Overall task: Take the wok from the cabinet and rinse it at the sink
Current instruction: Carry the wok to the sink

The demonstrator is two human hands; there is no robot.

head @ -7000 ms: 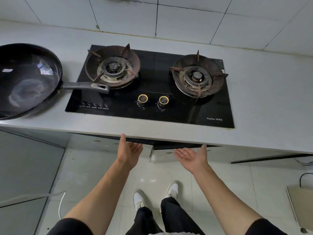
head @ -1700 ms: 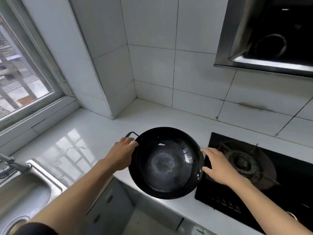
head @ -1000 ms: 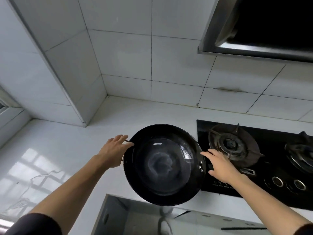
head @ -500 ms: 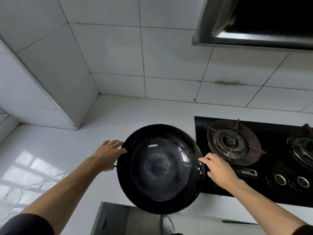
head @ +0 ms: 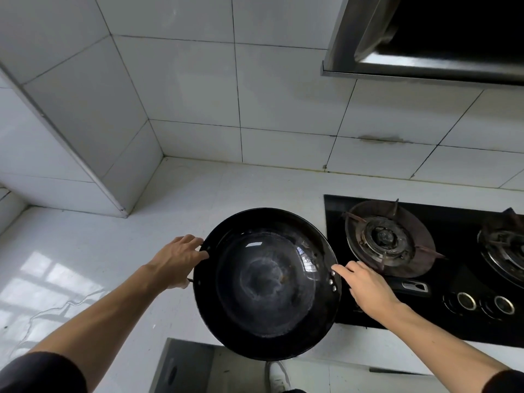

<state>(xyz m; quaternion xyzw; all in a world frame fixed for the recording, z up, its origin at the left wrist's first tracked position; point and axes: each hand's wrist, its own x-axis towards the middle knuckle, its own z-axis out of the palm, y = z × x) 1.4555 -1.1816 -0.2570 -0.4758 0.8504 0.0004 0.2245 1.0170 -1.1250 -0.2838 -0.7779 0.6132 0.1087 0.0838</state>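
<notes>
the wok, black and round with a dull grey patch in its bowl, is held over the front edge of the white worktop, its near rim jutting past the edge above the floor. it sits between the two hands, just left of the black glass hob, open side up and tipped a little toward the camera.

the left hand is at the wok's left rim, its fingers curled round the small loop handle there, thumb end lying along the rim. the right hand is at the right rim beside three rivets; its fingers are loosely bent and close together, tips touching the rim, and the long handle runs out from under the palm over the hob. whether that hand truly grips the handle i cannot tell, since the palm hides it.

on the hob, a rusty burner stands just beyond the right hand, a second burner is cut by the right border, and two knobs sit at the front. a steel range hood hangs at the top right over the tiled wall. a white shoe shows on the floor below the wok.
</notes>
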